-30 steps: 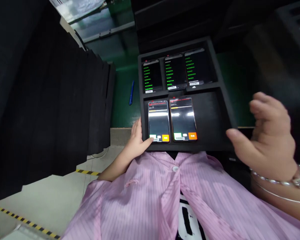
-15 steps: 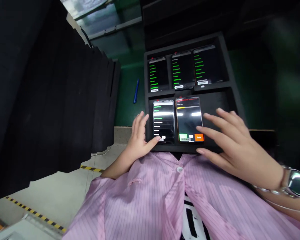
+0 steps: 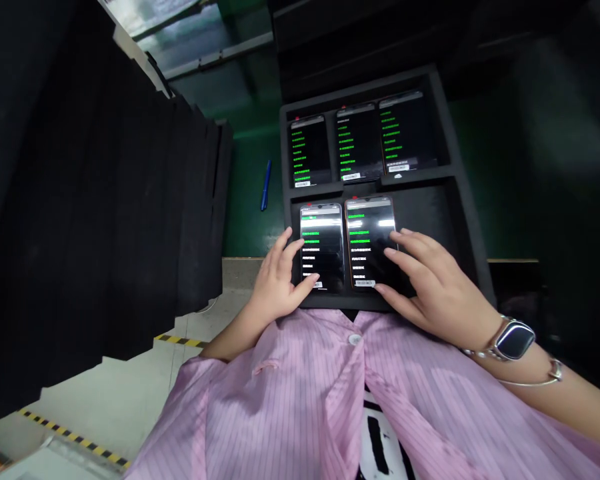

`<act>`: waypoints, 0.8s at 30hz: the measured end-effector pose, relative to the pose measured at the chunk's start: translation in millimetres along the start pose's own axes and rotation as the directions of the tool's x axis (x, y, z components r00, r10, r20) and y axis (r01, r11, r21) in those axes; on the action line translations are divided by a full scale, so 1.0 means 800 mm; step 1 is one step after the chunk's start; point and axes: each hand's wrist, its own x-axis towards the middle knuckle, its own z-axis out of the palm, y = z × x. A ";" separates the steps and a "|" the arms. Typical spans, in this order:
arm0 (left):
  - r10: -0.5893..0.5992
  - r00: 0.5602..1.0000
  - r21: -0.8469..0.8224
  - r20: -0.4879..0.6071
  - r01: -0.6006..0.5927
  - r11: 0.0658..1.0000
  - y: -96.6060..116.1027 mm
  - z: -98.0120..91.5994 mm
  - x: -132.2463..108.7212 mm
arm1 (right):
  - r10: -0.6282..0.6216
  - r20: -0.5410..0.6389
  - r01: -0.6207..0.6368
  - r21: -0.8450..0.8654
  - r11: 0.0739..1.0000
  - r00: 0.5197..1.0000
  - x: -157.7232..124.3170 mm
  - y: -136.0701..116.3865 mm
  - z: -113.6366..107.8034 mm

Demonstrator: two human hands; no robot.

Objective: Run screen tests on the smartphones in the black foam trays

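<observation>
A black tray [image 3: 457,170] holds several phones in two rows. In the near row, my left hand [image 3: 280,277] is at the left phone [image 3: 325,257], fingers apart, with the thumb over its lower edge. My right hand [image 3: 430,283] lies spread at the right side of the second near phone [image 3: 373,243], its fingertips at that phone's edge. Both near screens show lists with green and white lines. In the far row stand the left phone [image 3: 310,150], the middle phone [image 3: 363,140] and the right phone [image 3: 410,130], all lit with green text.
A blue pen [image 3: 266,185] lies on the green table [image 3: 247,230] left of the tray. A tall stack of black trays [image 3: 145,200] rises at the left. Dark material borders the tray's far side. Yellow-black tape [image 3: 75,437] marks the floor.
My right hand has moved left, closer to the second near phone. That phone's screen has changed from a display with green and orange buttons to a list. The left phone's list has changed slightly.
</observation>
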 end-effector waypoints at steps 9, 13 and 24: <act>-0.056 0.998 -0.126 -0.009 0.055 0.990 -0.006 -0.006 -0.001 | 0.147 0.041 -0.144 -0.068 0.987 0.988 0.010 0.020 -0.034; -0.070 0.981 -0.253 -0.180 0.022 0.967 -0.036 0.005 -0.014 | 0.497 -0.111 -0.500 0.003 0.866 0.860 -0.020 0.069 -0.053; -0.264 0.956 -0.495 -0.125 0.171 0.852 0.002 0.005 -0.005 | 0.959 0.177 -0.654 0.757 0.011 0.220 0.002 0.048 -0.066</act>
